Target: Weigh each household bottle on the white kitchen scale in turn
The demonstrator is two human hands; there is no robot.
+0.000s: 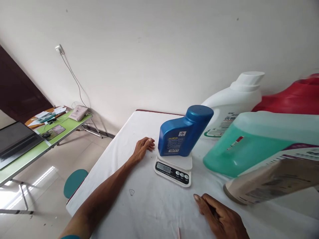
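Observation:
A blue plastic bottle [174, 136] with a wide round cap stands upright on a small white digital scale [173, 177]. The scale's display is lit, but its digits are too blurred to read. My left hand [144, 147] rests on the white cloth just left of the bottle, apart from it, fingers loosely curled in with nothing visible in them. In front of the scale, to the right, lies my right hand [220, 215], its fingers folded and thumb against them; I see nothing held. A thin pink stick-like thing [178, 232] shows at the bottom edge.
To the right stand a white detergent bottle [229, 103], a red container [291, 98], a clear jug of green liquid [234, 146] and a brownish can [269, 182]. Leftward are a teal stool [74, 182] and a green table [59, 132] with a laptop [18, 141].

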